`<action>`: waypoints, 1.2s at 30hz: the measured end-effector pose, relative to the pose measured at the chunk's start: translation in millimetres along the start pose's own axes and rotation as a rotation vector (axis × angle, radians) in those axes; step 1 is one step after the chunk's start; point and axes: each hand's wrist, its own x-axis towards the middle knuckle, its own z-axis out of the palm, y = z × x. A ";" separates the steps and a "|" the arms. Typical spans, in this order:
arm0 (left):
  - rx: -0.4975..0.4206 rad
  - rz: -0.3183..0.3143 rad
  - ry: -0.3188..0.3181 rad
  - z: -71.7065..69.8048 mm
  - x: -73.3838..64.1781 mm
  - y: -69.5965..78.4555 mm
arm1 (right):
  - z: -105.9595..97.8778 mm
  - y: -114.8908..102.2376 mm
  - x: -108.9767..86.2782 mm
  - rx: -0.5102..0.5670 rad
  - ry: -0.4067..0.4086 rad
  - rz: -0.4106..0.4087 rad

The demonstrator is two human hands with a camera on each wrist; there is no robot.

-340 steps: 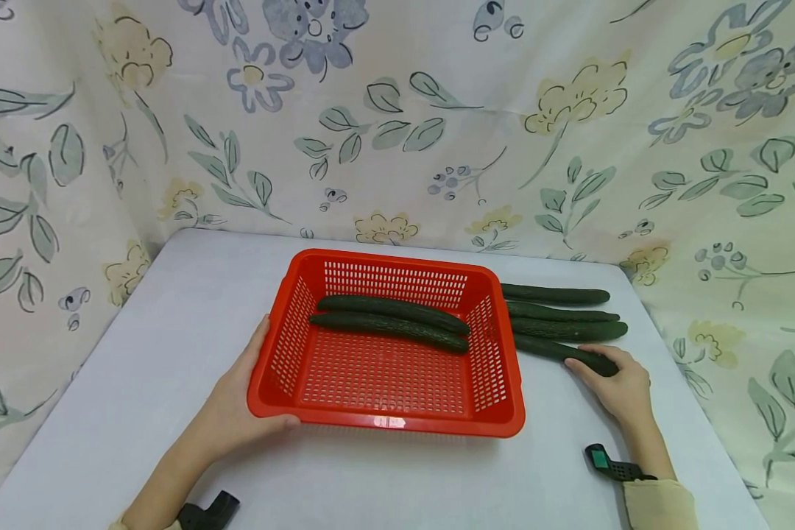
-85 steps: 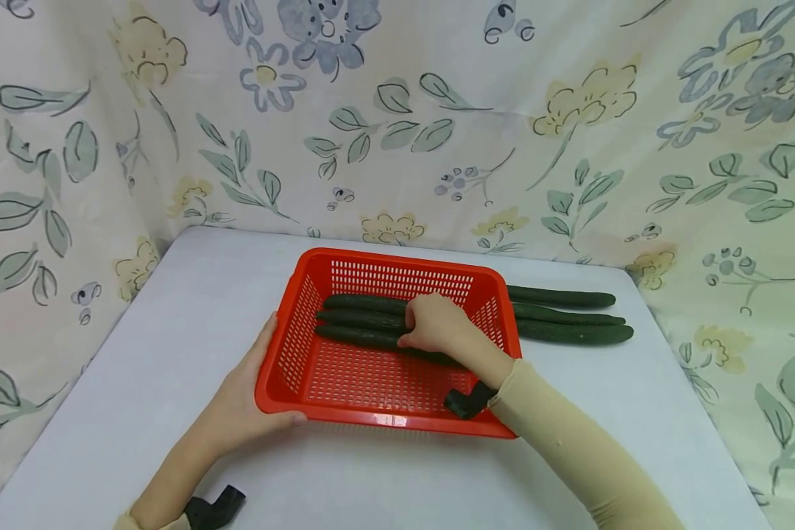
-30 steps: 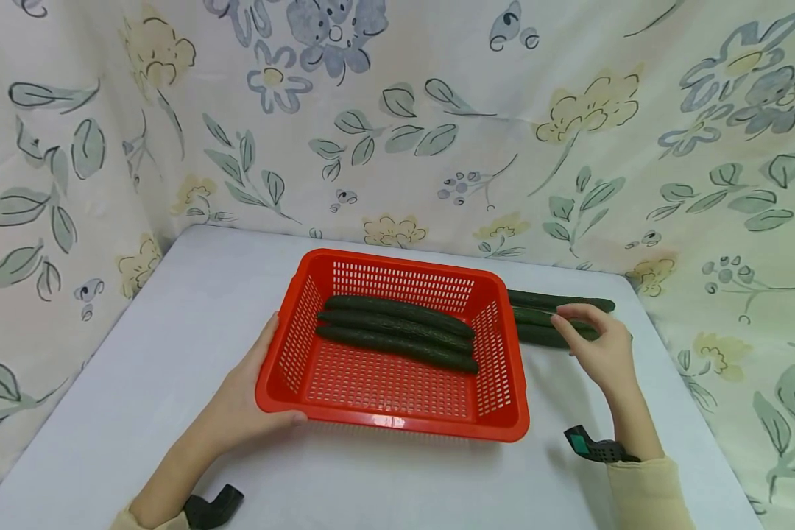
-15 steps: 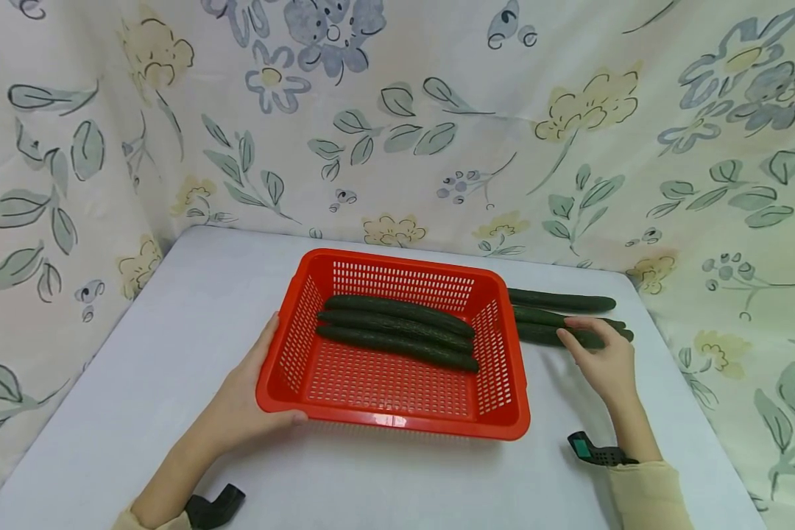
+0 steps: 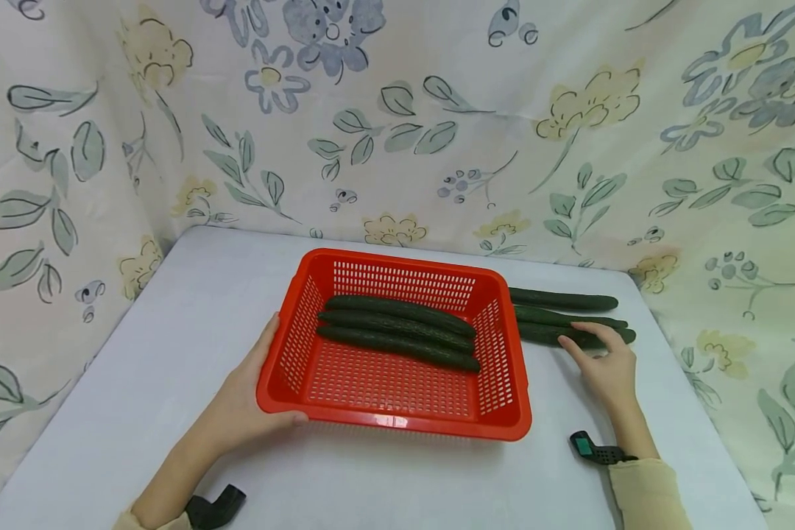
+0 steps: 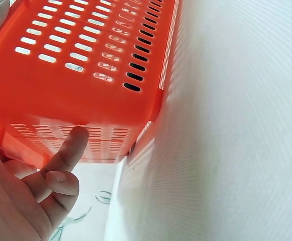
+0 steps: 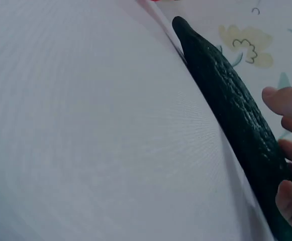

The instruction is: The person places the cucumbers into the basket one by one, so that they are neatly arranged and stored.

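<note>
A red plastic basket (image 5: 387,421) with slotted walls stands mid-table, several parts of its rim catching light. Inside lie three dark green cucumbers (image 5: 397,347), side by side. My left hand (image 5: 235,412) grips the basket's left end, thumb along the front rim; in the left wrist view a fingertip (image 6: 78,134) meets the slotted wall. On the right, my right hand (image 5: 611,368) pinches the nearest loose cucumber (image 5: 539,335), thumb on the near side and fingers beyond it. The right wrist view shows this cucumber (image 7: 231,100) lying lengthwise, its lower end partly covered by the thumb.
Two more cucumbers lie behind the pinched one: a middle one (image 5: 536,315) and a rear one (image 5: 563,300). The basket's right wall hides their left ends. A white-covered table (image 5: 139,353) extends around the basket, and a floral curtain (image 5: 397,177) hangs behind its far edge.
A third cucumber now lies in the basket, one fewer outside. My right hand has returned from the basket to the loose cucumbers and lowered onto the nearest. My left hand stays put.
</note>
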 end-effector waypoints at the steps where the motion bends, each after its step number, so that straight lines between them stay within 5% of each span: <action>1: 0.000 0.002 0.001 -0.1 0.1 0.1 | -0.3 1.7 0.5 -0.005 -0.002 -0.010; 9: 0.009 0.005 0.001 0.1 0.2 -0.8 | -0.2 14.9 0.8 -0.044 -0.023 -0.160; 18: 0.014 -0.009 0.009 0.6 0.3 0.4 | 3.0 19.6 1.2 -0.058 0.006 -0.214; 36: -0.005 0.011 0.002 0.6 0.4 -0.7 | -0.8 24.7 1.2 -0.120 -0.123 -0.096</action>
